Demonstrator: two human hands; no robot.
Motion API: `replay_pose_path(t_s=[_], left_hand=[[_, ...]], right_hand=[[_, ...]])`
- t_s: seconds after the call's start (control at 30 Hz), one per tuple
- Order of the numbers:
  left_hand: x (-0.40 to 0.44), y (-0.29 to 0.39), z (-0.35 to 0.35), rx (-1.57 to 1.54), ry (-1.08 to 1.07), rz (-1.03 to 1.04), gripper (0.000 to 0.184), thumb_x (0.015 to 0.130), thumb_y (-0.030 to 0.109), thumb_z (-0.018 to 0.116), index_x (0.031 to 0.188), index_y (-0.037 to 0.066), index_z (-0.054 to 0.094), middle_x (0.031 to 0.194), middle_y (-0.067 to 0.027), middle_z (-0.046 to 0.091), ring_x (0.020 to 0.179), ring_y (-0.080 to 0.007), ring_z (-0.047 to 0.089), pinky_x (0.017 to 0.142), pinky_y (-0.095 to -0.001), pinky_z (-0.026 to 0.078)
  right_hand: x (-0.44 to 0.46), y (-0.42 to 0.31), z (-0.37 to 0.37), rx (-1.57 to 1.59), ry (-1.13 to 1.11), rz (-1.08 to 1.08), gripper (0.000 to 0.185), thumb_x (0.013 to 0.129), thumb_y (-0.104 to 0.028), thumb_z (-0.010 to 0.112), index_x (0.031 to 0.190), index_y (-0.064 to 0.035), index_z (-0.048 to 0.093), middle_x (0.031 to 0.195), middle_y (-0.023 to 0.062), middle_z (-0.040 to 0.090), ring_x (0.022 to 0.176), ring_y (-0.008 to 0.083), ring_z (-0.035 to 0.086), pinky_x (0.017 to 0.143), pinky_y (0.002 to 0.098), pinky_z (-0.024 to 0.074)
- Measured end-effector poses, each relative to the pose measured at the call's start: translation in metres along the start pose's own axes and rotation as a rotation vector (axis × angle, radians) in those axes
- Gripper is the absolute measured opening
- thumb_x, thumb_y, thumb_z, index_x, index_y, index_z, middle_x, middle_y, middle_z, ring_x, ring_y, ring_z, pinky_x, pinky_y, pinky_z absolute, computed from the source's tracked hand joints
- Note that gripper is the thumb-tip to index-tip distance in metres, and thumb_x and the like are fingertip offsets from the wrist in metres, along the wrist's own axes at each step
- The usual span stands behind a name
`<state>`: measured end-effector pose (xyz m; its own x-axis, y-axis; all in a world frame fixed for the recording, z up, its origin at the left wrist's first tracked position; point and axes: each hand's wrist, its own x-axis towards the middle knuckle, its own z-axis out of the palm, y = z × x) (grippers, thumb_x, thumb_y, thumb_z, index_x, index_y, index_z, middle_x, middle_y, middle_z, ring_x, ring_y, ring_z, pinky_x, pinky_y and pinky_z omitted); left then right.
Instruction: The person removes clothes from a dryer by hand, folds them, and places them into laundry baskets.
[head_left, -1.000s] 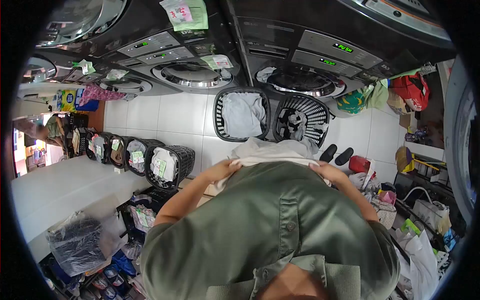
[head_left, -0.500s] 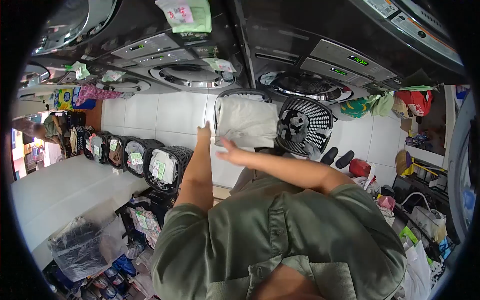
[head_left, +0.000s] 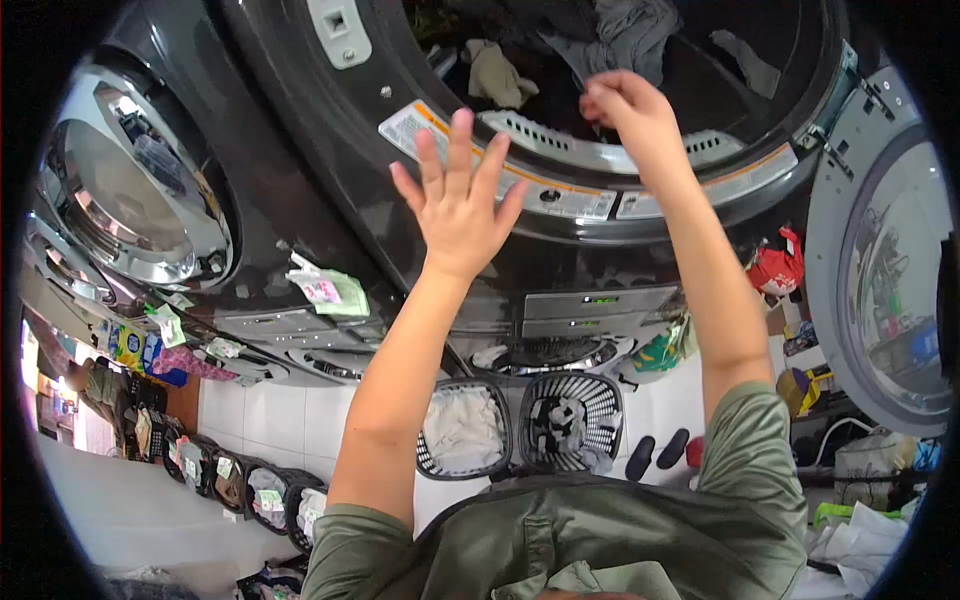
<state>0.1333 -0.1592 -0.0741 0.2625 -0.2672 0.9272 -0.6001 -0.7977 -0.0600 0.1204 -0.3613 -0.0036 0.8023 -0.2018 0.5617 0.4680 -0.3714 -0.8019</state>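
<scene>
An upper dryer's round opening (head_left: 560, 155) is in front of me, with laundry inside its dark drum. My right hand (head_left: 630, 110) reaches into the opening, fingers curled and closed on the edge of a grey garment (head_left: 635, 40). My left hand (head_left: 458, 205) is raised before the labelled lower rim, fingers spread, holding nothing. Whether it touches the rim I cannot tell. Inside the drum, a cream cloth (head_left: 497, 75) lies to the left and another grey piece (head_left: 747, 62) to the right.
The glass door (head_left: 885, 270) stands swung out on the right. On the floor below are a basket of white laundry (head_left: 462, 430) and a basket of dark laundry (head_left: 570, 420). Black slippers (head_left: 655, 455) lie beside them. Tagged laundry baskets (head_left: 268, 495) line the left.
Both hands have moved up from beside the white-laundry basket to the upper dryer opening. My right hand has closed on a grey garment. The view has tilted upward.
</scene>
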Motion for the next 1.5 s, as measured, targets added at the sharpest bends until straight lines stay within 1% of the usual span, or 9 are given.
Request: replay_pose_path(t_s=[0.37,0.43,0.5,0.57,0.93,1.03,1.17,1.33,1.5], left_hand=[[0.013,-0.005,0.016,-0.027,0.100,-0.059,0.034,0.075,0.035,0.052,0.099,0.011,0.058,0.124,-0.0137,0.044,0.120,-0.0355,0.031,0.100,-0.0437,0.012],[0.011,-0.004,0.016,-0.048,0.106,-0.047,0.032,0.074,0.033,0.052,0.097,0.011,0.059,0.122,-0.0131,0.046,0.119,-0.0350,0.033,0.099,-0.0431,0.016],[0.013,-0.003,0.015,-0.049,0.125,-0.052,0.031,0.073,0.032,0.053,0.095,0.011,0.059,0.121,-0.0119,0.047,0.117,-0.0339,0.036,0.097,-0.0427,0.019],[0.011,-0.003,0.015,-0.070,0.141,-0.052,0.031,0.072,0.031,0.054,0.094,0.011,0.059,0.121,-0.0107,0.047,0.116,-0.0330,0.037,0.096,-0.0428,0.020],[0.007,0.047,-0.001,-0.620,0.028,0.038,0.022,0.074,0.007,0.052,0.095,0.000,0.055,0.104,-0.0152,0.054,0.095,-0.0300,0.052,0.080,-0.0357,0.040],[0.016,0.106,0.001,-1.707,-0.263,-0.788,0.045,0.088,0.039,0.039,0.116,0.003,0.043,0.107,-0.0123,0.052,0.092,-0.0219,0.054,0.079,-0.0336,0.041],[0.080,0.123,0.009,-2.542,-0.420,-1.000,0.070,0.084,0.053,0.036,0.124,-0.004,0.028,0.115,-0.0188,0.045,0.099,-0.0287,0.050,0.085,-0.0385,0.041],[0.138,0.139,0.064,-2.440,-0.453,-1.644,0.049,0.084,0.039,0.048,0.114,0.002,0.037,0.103,-0.0197,0.048,0.087,-0.0318,0.050,0.068,-0.0369,0.047],[0.076,0.157,0.042,-2.005,-0.432,-1.527,0.037,0.077,0.046,0.057,0.084,0.010,0.050,0.060,-0.0029,0.045,0.042,-0.0162,0.038,0.038,-0.0306,0.032]], right_hand=[[0.193,0.128,0.101,-0.917,-0.411,0.103,0.065,0.067,-0.051,0.059,0.104,0.0016,0.055,0.103,0.0208,0.056,0.094,0.0316,0.056,0.078,0.0366,0.0449],[0.211,0.120,0.087,-0.658,0.022,0.090,0.046,0.077,-0.039,0.053,0.100,0.0007,0.056,0.095,0.0175,0.059,0.090,0.0299,0.057,0.076,0.0370,0.0457],[0.192,0.050,0.045,0.400,0.067,0.243,0.036,0.077,-0.025,0.052,0.103,-0.0005,0.055,0.088,0.0123,0.060,0.077,0.0222,0.059,0.067,0.0327,0.0464],[0.183,0.020,0.002,0.569,-0.015,0.204,0.027,0.081,-0.021,0.048,0.098,-0.0014,0.055,0.084,0.0107,0.059,0.074,0.0197,0.057,0.066,0.0343,0.0468],[-0.153,-0.123,-0.083,0.236,0.157,0.045,0.036,0.074,-0.019,0.054,0.101,0.0044,0.053,0.084,0.0077,0.058,0.072,0.0138,0.056,0.062,0.0254,0.0446],[-0.217,-0.139,-0.104,0.190,0.186,0.040,0.038,0.074,-0.021,0.055,0.102,0.0046,0.051,0.085,0.0079,0.057,0.073,0.0139,0.055,0.062,0.0254,0.0440],[-0.272,-0.157,-0.123,0.136,0.123,0.037,0.041,0.073,-0.023,0.056,0.103,0.0048,0.050,0.087,0.0082,0.056,0.075,0.0139,0.054,0.063,0.0254,0.0431],[-0.299,-0.176,-0.137,0.097,-0.106,0.017,0.046,0.073,-0.026,0.057,0.105,0.0051,0.047,0.089,0.0086,0.055,0.077,0.0140,0.052,0.064,0.0254,0.0420],[-0.297,-0.178,-0.145,0.135,-0.404,-0.009,0.050,0.072,-0.029,0.058,0.106,0.0054,0.045,0.091,0.0090,0.053,0.079,0.0141,0.051,0.065,0.0254,0.0410]])
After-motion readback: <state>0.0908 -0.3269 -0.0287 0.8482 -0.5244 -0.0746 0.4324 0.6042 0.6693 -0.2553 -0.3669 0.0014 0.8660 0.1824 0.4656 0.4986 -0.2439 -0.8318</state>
